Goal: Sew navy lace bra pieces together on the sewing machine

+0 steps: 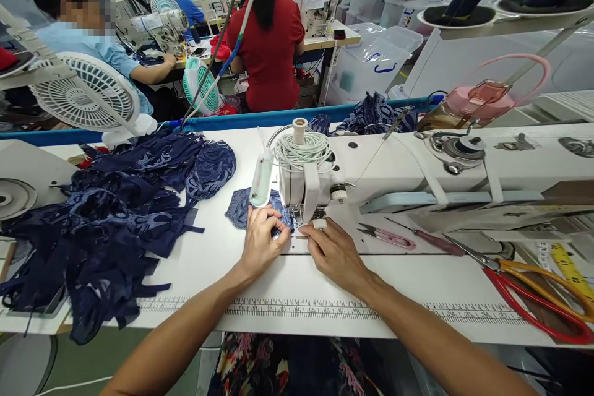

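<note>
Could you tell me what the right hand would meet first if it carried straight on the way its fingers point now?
Probably the left hand: the right hand points left along the table, fingertips nearly touching it below the sewing machine.

Beneath the left hand (260,241), most of a navy lace piece (241,207) is hidden, its far edge lost behind the sewing machine head (306,189). The needle, just beyond the right hand (335,253), is too small and shadowed to make out. Far to the right of that hand, red-handled scissors (538,297) run off the frame's edge. To the left of the left hand, a heap of navy fabric (111,223) covers a dark flat object whose kind cannot be told. Both forearms are cut off at the bottom edge.
</note>
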Demonstrator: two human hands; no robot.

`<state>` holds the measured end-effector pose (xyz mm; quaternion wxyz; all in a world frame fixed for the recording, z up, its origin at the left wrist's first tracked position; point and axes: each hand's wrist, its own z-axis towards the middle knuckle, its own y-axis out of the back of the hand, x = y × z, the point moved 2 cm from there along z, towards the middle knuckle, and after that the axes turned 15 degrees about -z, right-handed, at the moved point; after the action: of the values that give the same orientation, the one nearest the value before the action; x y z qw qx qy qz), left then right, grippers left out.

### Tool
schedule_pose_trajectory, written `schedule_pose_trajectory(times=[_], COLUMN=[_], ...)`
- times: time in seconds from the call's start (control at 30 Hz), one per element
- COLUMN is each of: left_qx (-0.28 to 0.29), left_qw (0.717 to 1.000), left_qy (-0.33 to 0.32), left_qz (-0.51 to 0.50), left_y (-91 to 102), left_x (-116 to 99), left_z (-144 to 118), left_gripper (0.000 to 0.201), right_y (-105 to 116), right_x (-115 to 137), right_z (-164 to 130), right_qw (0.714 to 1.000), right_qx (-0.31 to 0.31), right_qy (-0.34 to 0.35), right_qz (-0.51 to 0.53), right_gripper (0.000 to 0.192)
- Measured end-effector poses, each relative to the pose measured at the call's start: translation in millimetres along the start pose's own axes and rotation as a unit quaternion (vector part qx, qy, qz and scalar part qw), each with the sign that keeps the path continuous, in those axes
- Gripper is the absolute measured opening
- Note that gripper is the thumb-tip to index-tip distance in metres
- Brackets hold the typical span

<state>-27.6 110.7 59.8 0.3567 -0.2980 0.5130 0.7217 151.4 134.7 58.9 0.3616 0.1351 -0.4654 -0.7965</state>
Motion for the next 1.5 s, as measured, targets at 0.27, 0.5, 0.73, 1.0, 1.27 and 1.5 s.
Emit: schedule_pose_trajectory(times=[0.27, 0.5, 0.73, 1.0, 1.27, 1.5], left_qx=[0.001, 0.001, 0.011, 0.112, 0.116, 0.108], left_qw=[1.0, 1.0, 0.998, 0.938, 0.946, 0.947], left_qy=[0.002, 0.012, -0.022, -0.255, -0.227, -0.235], left_qz=[-0.004, 0.0, 0.054, 0.208, 0.198, 0.19], left_y=[0.4, -0.1, 4.6, 14.6, 11.4, 13.0], left_x=[0.1, -2.9, -7.3, -19.9, -5.0, -3.1], left_z=[1.1, 1.7, -1.1, -10.4, -15.8, -15.6], left_gripper=[0.019, 0.019, 0.015, 0.031, 0.035, 0.036], right_y=[-0.8, -2.1, 0.2, 3.5, 3.1, -0.2], right_x=[0.0, 2.4, 7.2, 8.4, 0.6, -0.4], right_z=[-0.3, 1.0, 5.1, 7.7, 4.1, 4.5], right_qw=[1.0, 0.999, 0.983, 0.983, 0.994, 0.989], right_qx=[0.009, 0.017, 0.102, 0.103, 0.057, 0.091], right_qy=[-0.002, 0.027, 0.073, 0.079, 0.055, 0.073], right_qz=[0.002, -0.043, -0.137, -0.126, -0.075, -0.092], right_gripper=[0.031, 0.036, 0.043, 0.046, 0.042, 0.055])
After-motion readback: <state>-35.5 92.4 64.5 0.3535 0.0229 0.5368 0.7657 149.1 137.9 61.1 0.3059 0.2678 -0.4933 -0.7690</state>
